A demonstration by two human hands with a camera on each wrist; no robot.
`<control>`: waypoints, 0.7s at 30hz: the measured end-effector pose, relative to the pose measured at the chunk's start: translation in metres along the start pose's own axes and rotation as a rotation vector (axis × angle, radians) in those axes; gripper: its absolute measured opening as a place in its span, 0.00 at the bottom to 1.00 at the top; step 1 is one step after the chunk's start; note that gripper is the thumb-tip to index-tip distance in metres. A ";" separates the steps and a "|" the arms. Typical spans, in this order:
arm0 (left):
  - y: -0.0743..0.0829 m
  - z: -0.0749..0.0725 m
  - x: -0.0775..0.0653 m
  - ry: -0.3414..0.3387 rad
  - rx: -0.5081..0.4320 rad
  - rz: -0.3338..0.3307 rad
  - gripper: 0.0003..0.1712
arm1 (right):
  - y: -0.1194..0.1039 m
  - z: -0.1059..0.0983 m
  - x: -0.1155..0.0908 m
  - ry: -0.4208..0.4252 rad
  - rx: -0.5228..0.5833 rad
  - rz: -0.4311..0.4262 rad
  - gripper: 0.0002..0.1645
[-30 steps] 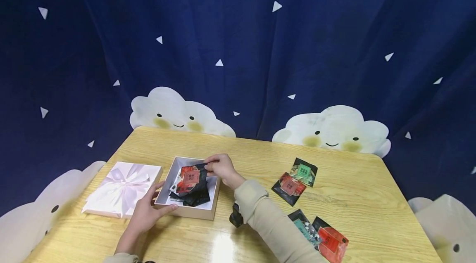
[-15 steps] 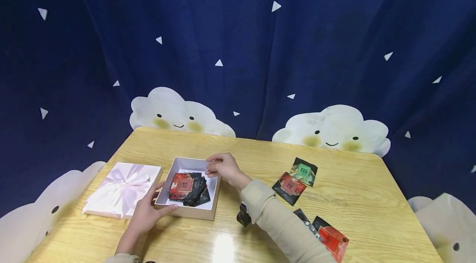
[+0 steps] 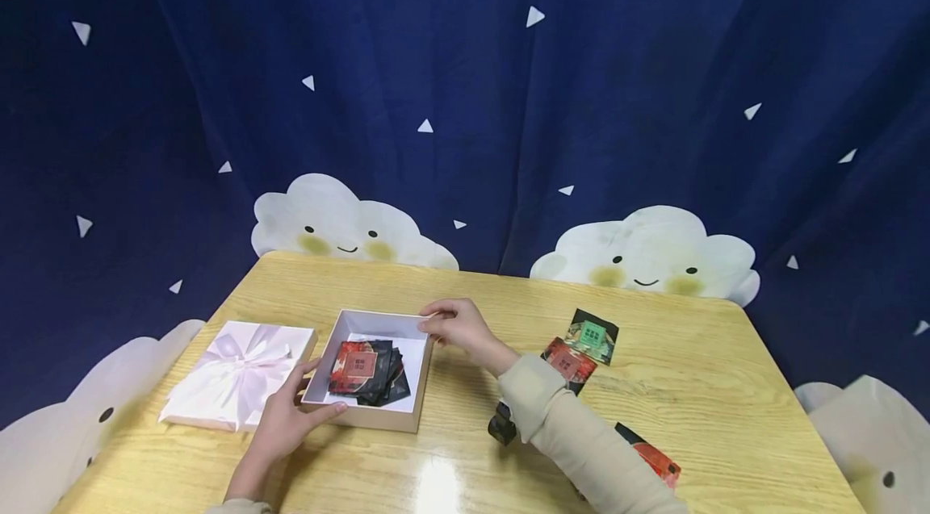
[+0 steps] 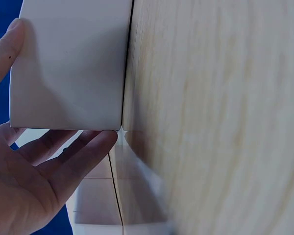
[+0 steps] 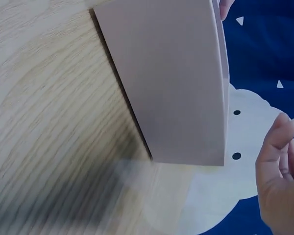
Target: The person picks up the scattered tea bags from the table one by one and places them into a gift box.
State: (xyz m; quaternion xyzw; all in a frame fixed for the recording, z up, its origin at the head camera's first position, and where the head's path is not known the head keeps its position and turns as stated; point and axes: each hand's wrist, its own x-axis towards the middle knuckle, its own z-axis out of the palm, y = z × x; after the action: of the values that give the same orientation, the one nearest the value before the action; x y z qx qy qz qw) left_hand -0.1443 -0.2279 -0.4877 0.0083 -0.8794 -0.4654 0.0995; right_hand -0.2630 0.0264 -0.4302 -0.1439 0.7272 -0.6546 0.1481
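Note:
An open white gift box (image 3: 392, 417) stands on the table with several black and red sachets (image 3: 361, 369) in a loose pile inside. My left hand (image 3: 288, 415) holds its near left corner, the thumb on the front wall and the fingers along the left side. The left wrist view shows the thumb and fingers on two sides of the box (image 4: 71, 68). My right hand (image 3: 462, 328) hovers by the far right corner, its fingers loosely bent with nothing held. In the right wrist view that hand (image 5: 279, 181) is apart from the box wall (image 5: 166, 88).
A white lid (image 3: 211, 393) with a pale ribbon bow lies left of the box. To the right are a green-labelled sachet (image 3: 592, 335), a red-labelled sachet (image 3: 570, 365) and another red sachet (image 3: 657, 461) partly behind the right sleeve (image 3: 581, 433).
My right hand let go of a red-labelled sachet, which now lies on the pile in the box. The hand then moved right, to the box's far right corner. My left hand stayed put.

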 end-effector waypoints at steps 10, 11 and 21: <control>-0.002 0.002 0.000 0.005 0.002 0.008 0.42 | -0.008 -0.026 -0.013 0.070 -0.035 -0.009 0.15; -0.002 0.002 0.000 0.006 0.002 0.008 0.42 | -0.008 -0.028 -0.014 0.075 -0.030 -0.005 0.15; -0.002 0.000 -0.001 0.008 0.011 0.006 0.43 | -0.004 -0.059 -0.026 0.108 -0.092 -0.019 0.18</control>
State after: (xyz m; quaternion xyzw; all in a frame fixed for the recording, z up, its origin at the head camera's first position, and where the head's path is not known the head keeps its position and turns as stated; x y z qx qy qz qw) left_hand -0.1440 -0.2287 -0.4895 0.0081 -0.8816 -0.4602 0.1045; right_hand -0.2631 0.0905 -0.4192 -0.1221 0.7619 -0.6288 0.0957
